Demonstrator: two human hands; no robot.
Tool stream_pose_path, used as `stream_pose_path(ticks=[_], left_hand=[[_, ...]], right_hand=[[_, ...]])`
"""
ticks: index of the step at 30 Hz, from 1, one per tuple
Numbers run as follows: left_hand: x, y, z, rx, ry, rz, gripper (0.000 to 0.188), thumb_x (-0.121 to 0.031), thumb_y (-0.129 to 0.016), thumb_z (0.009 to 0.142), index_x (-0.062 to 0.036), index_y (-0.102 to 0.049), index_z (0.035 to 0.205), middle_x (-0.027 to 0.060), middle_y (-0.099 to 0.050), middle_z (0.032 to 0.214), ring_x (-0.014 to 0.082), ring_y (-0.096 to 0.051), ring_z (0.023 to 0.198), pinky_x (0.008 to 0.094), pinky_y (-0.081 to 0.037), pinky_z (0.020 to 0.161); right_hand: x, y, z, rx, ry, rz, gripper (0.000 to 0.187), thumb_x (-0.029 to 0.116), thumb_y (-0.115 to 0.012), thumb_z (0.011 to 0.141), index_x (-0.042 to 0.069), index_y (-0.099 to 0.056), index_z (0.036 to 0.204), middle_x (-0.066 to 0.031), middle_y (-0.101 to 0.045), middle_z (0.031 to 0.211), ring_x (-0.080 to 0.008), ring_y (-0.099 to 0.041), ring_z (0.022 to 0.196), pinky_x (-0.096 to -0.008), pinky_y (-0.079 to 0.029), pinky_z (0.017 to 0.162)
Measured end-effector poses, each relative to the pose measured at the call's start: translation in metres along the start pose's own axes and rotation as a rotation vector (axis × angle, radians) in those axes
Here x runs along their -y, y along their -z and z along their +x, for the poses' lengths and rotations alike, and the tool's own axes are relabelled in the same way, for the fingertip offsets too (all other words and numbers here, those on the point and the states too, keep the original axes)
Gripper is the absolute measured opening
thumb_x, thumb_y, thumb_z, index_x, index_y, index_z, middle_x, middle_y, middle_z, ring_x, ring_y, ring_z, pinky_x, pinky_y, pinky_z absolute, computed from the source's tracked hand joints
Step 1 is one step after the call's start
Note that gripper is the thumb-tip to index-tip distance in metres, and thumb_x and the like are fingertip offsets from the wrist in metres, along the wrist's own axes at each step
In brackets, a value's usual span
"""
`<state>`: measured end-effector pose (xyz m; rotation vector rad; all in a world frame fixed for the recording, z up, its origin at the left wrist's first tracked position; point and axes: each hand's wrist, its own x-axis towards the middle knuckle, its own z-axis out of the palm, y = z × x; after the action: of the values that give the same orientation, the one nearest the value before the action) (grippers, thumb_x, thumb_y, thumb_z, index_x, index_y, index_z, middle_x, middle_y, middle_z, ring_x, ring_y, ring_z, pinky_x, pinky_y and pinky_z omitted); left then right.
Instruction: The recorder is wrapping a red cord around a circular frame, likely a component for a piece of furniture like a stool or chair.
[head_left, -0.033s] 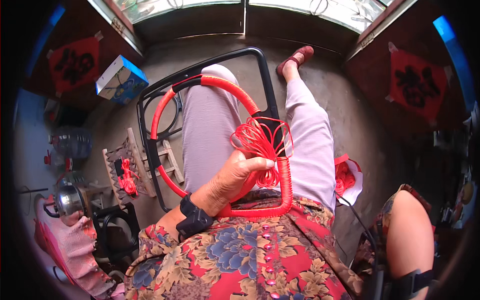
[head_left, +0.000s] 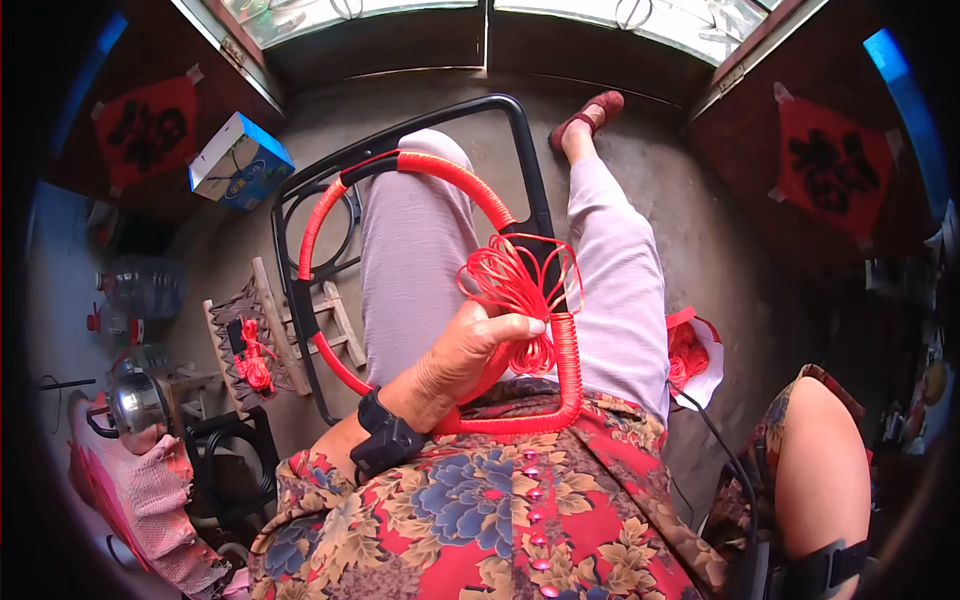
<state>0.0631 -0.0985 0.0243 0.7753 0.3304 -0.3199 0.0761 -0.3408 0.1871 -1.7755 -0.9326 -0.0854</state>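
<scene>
My left hand (head_left: 492, 338) is closed on a looped bundle of red cord (head_left: 508, 272), thumb pressed on it. This bundle lies against the right side of a black tubular frame (head_left: 524, 150) that rests across my lap and left leg. Red cord is wound tightly in coils (head_left: 568, 365) round the part beside my thumb and along the edge near my waist. More red wrapping (head_left: 455, 172) covers stretches of the curved inner ring, with black bands between. My right arm (head_left: 822, 470) reaches down at the right edge, and its hand is out of sight.
A small wooden folding stool (head_left: 275, 320) at the left bears a bundle of red cord (head_left: 254, 362). A white bag (head_left: 706, 372) with red cord stands right of my leg. Further off are a blue-white box (head_left: 243, 165), a metal pot (head_left: 140, 403) and clear plastic bottles (head_left: 145, 285).
</scene>
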Motion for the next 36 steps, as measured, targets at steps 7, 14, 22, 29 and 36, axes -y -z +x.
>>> stream_pose_path(ticks=[7, 14, 22, 29, 36], left_hand=[[-0.003, -0.003, 0.000, 0.034, 0.009, 0.010, 0.040, -0.006, -0.067, 0.077, -0.0027, -0.054, 0.114, 0.0046, -0.062, 0.101, 0.0145, -0.060, 0.094, 0.0316, -0.047, 0.087], [-0.002, -0.003, 0.000, 0.043, -0.056, 0.018, 0.036, -0.002, -0.067, 0.078, -0.0037, -0.054, 0.112, 0.0032, -0.063, 0.098, 0.0133, -0.060, 0.089, 0.0298, -0.049, 0.081], [0.000, -0.004, 0.000, 0.028, -0.035, -0.017, 0.042, 0.003, -0.069, 0.077, -0.0038, -0.054, 0.116, 0.0041, -0.063, 0.101, 0.0147, -0.061, 0.092, 0.0313, -0.050, 0.084], [-0.005, -0.007, -0.003, 0.017, -0.010, 0.054, 0.041, -0.001, -0.070, 0.075, -0.0046, -0.055, 0.113, 0.0029, -0.064, 0.097, 0.0113, -0.060, 0.081, 0.0248, -0.047, 0.069], [-0.006, -0.008, -0.004, 0.000, -0.011, 0.047, 0.036, -0.003, -0.069, 0.076, -0.0050, -0.056, 0.109, 0.0013, -0.063, 0.091, 0.0086, -0.056, 0.073, 0.0226, -0.044, 0.060]], right_hand=[[-0.003, -0.001, -0.009, -0.038, -0.021, 0.000, 0.024, 0.011, -0.057, 0.084, 0.005, -0.062, 0.107, -0.0100, -0.065, 0.095, -0.0249, -0.062, 0.075, -0.0350, -0.049, 0.066], [-0.003, 0.005, -0.024, -0.065, -0.013, 0.053, 0.023, 0.011, -0.057, 0.085, 0.004, -0.062, 0.106, -0.0098, -0.064, 0.093, -0.0239, -0.061, 0.074, -0.0343, -0.048, 0.065], [0.003, 0.003, -0.016, -0.100, -0.032, 0.056, 0.021, 0.011, -0.056, 0.086, 0.004, -0.063, 0.104, -0.0097, -0.064, 0.092, -0.0227, -0.061, 0.073, -0.0335, -0.048, 0.064], [-0.001, -0.005, -0.009, -0.138, -0.025, 0.075, 0.020, 0.011, -0.055, 0.086, 0.003, -0.063, 0.103, -0.0095, -0.064, 0.090, -0.0216, -0.060, 0.071, -0.0328, -0.048, 0.064], [0.004, -0.002, -0.014, -0.152, -0.030, 0.101, 0.019, 0.011, -0.054, 0.087, 0.002, -0.063, 0.101, -0.0094, -0.064, 0.089, -0.0206, -0.060, 0.070, -0.0321, -0.047, 0.063]])
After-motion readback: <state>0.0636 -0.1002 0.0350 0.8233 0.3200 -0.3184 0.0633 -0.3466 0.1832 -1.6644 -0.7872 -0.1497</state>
